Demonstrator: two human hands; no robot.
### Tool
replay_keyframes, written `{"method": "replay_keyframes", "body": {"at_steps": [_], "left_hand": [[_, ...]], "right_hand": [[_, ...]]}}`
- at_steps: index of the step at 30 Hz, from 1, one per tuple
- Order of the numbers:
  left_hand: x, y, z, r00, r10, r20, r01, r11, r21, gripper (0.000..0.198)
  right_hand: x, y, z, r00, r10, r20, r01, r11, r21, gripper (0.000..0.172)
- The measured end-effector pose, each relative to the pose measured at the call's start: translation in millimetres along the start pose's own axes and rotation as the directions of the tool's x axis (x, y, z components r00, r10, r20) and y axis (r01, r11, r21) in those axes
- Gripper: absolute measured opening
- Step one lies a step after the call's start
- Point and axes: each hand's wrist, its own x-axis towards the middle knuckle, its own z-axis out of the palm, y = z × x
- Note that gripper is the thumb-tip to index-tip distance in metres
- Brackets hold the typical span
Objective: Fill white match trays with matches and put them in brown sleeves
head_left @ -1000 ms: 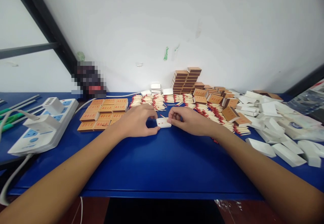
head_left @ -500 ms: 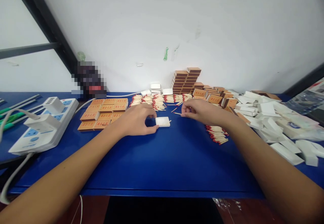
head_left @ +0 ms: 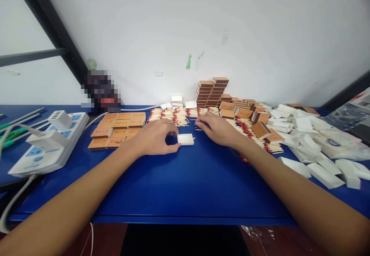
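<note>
My left hand (head_left: 160, 137) holds the left end of a small white matchbox tray (head_left: 185, 139) between thumb and fingers. The tray lies flat on the blue table (head_left: 185, 186), and a pale match end sticks out of its right side. To the right of the tray, my right hand (head_left: 212, 128) is closed in a pinch, palm down. A red-tipped match (head_left: 196, 128) shows at its fingertips. Behind both hands runs a row of loose matches (head_left: 180, 116) with red heads. More matches (head_left: 245, 130) lie in a heap beyond my right wrist.
Orange matchboxes (head_left: 120, 123) lie in rows at left, beside a white power strip (head_left: 58, 148). Stacked matchboxes (head_left: 211, 92) stand against the wall. Several loose boxes (head_left: 244, 112) and a pile of white trays (head_left: 306, 125) spread at right. White trays (head_left: 177, 101) sit at the back.
My right hand has moved left, nearer to the tray and the row of matches, uncovering more of the heap behind it. My left hand and the tray stay in place.
</note>
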Motion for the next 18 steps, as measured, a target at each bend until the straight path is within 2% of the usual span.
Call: {"method": "replay_keyframes", "body": {"at_steps": [6, 9, 11, 13, 16, 18], "left_hand": [[0.9, 0.9, 0.1, 1.000, -0.008, 0.007, 0.008, 1.000, 0.001, 0.022], [1.1, 0.6, 0.0, 1.000, -0.011, 0.009, 0.011, 1.000, -0.001, 0.022], [1.1, 0.5, -0.1, 1.000, -0.010, 0.007, 0.010, 1.000, 0.004, 0.023], [1.1, 0.6, -0.1, 1.000, -0.006, 0.003, 0.006, 1.000, 0.008, 0.024], [0.9, 1.4, 0.1, 1.000, 0.007, 0.000, -0.007, 1.000, 0.005, 0.024], [0.8, 1.6, 0.3, 1.000, 0.012, -0.006, -0.012, 1.000, -0.004, 0.022]], "right_hand": [[0.3, 2.0, -3.6, 0.999, 0.046, 0.025, -0.046, 0.998, -0.033, 0.036], [0.1, 4.3, -7.2, 0.996, 0.086, -0.004, -0.086, 0.996, -0.035, 0.029], [0.4, 4.3, -8.1, 0.987, 0.155, -0.042, -0.156, 0.988, -0.020, 0.022], [1.1, 3.4, -7.4, 0.968, 0.243, -0.063, -0.244, 0.970, -0.008, 0.022], [2.1, 2.0, -5.2, 0.948, 0.316, -0.027, -0.316, 0.949, 0.009, 0.025], [2.0, 2.2, -5.3, 0.954, 0.300, 0.017, -0.300, 0.953, 0.031, 0.015]]}}
